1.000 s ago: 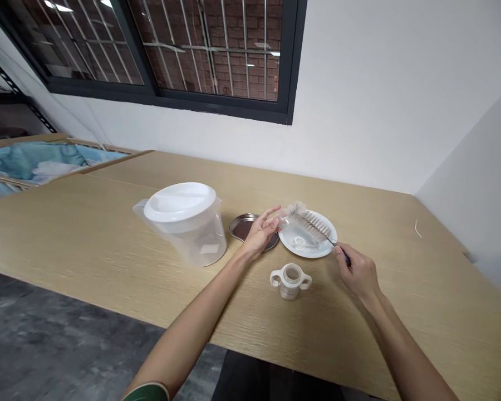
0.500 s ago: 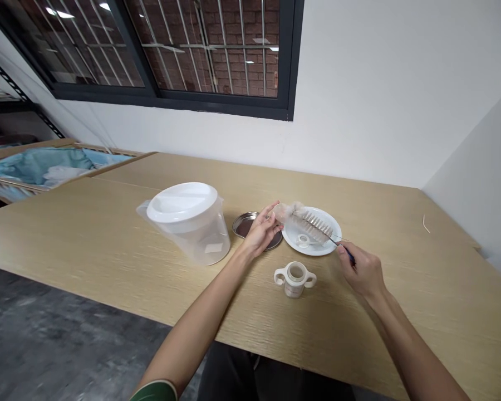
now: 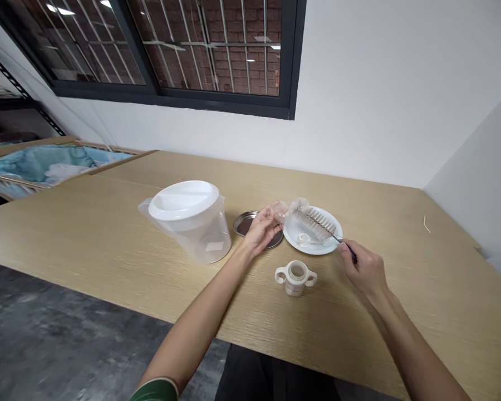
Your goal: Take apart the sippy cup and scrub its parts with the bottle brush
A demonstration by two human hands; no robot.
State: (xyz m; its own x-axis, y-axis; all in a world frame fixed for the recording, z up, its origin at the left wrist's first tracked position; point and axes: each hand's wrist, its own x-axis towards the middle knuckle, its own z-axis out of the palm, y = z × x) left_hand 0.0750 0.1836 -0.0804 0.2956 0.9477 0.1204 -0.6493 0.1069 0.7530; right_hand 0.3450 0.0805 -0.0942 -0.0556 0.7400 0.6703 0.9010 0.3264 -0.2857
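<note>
My right hand (image 3: 365,270) grips the dark handle of a bottle brush (image 3: 319,223), whose pale bristles point left over a white plate (image 3: 337,229). In my left hand (image 3: 261,228) is a small clear dome-shaped cover (image 3: 280,210), its open side toward the brush. The brush's tip is at the cover; I cannot tell how far inside it sits. A small white ring-shaped part (image 3: 303,239) lies on the plate. Nearer me, a two-handled white baby bottle (image 3: 295,285) stands upright with its top open.
A translucent pitcher (image 3: 200,239) with a white lid stands to the left. An oval metal tray (image 3: 242,221) lies partly under my left hand. A thin pale strip (image 3: 426,224) is at the right. A crib with blue cloth (image 3: 37,162) adjoins the table's left end.
My left hand and the clear cover have tilted slightly and shifted a little toward the brush. The right hand with the brush has barely moved.
</note>
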